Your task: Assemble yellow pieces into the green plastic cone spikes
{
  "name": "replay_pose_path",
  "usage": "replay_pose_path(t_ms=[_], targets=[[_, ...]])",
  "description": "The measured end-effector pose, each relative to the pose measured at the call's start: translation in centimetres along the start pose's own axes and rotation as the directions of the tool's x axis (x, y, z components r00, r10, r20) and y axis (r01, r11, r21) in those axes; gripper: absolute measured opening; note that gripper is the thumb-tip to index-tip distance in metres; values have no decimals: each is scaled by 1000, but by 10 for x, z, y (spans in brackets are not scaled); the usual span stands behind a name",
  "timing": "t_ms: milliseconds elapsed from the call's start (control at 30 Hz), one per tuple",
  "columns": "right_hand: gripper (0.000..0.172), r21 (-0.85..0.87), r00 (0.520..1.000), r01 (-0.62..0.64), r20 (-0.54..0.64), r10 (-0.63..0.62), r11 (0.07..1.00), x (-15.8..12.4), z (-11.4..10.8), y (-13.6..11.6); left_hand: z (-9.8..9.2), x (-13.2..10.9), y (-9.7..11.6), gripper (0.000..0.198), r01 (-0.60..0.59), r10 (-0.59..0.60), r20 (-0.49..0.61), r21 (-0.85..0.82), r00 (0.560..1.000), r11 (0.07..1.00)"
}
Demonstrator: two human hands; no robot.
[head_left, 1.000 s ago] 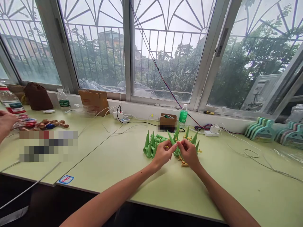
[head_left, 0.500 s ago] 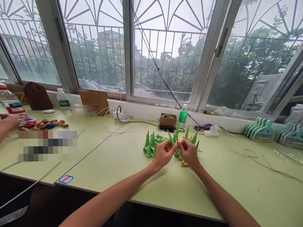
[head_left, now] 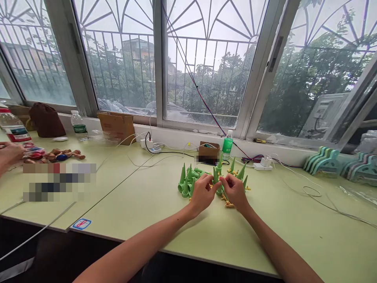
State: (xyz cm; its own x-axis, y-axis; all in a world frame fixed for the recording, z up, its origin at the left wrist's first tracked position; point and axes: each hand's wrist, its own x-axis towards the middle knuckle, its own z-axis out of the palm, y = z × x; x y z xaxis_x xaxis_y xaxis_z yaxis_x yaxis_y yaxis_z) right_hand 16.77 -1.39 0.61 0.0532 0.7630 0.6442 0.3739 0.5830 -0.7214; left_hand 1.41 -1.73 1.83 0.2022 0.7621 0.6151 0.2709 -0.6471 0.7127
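My left hand (head_left: 203, 193) is closed around a green plastic watering spike (head_left: 215, 174), its tapered tip pointing up. Close against it, my right hand (head_left: 235, 190) pinches thumb and fingertip together at the spike's side. Whatever lies in that pinch is too small and too covered to make out. More green spikes (head_left: 185, 188) stand and lie in a cluster left of and behind my hands. Small yellow plastic pieces (head_left: 228, 204) lie on the table below my right hand, and others show behind it.
Behind the cluster are a small cardboard box (head_left: 208, 148) and a green-labelled bottle (head_left: 227, 144). Cables and a white adapter (head_left: 263, 166) run along the sill, with hangers (head_left: 324, 162) at right. At far left, another person's hand (head_left: 10, 155) is beside wooden toys (head_left: 59, 154).
The spike in my left hand has turned from leaning left to nearly upright. Both hands stay close together in almost the same place.
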Motion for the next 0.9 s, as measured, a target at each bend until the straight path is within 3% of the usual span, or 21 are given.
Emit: replay_pose_path(t_ms=[333,633,900], targets=[[44,11,1000,-26,-8,26,1000,0,1,3,0,-2,-6,17,-75,74,18,113,997,991],[45,54,997,-79,3,79,995,0,1,4,-3,-2,-5,18,-124,115,50,261,992,957],[43,105,993,-114,-23,117,988,1,4,-3,0,-3,-2,18,-92,92,7,214,996,973]])
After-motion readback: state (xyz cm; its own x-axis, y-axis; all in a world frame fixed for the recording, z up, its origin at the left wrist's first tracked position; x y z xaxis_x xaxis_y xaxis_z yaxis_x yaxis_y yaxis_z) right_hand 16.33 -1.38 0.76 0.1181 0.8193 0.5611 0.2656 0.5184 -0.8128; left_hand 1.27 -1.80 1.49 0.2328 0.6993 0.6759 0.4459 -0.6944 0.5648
